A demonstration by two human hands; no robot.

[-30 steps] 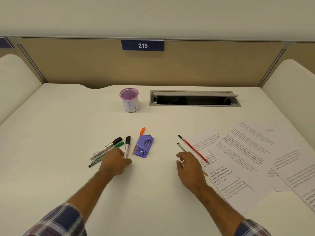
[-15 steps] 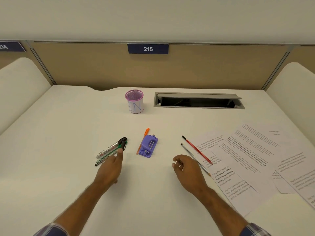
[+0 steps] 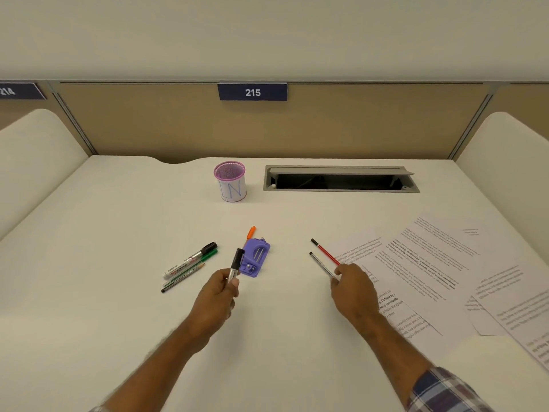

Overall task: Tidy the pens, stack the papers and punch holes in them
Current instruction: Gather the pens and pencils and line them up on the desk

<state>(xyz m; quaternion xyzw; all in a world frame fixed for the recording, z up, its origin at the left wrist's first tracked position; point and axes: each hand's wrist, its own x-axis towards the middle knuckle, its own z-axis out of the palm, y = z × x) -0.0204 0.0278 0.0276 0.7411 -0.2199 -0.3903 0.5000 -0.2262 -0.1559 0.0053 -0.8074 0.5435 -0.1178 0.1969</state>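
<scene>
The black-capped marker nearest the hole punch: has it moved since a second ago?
Yes. The left hand now holds the black-capped marker lifted, its cap in front of the purple hole punch; earlier it lay on the desk left of the punch.

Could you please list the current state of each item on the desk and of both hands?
Left hand: gripping black marker, lifted.
Right hand: fingers on grey pencil.
Pen cup: upright.
Hole punch: lying untouched.
Papers: scattered, unstacked.
Cable hatch: open.
</scene>
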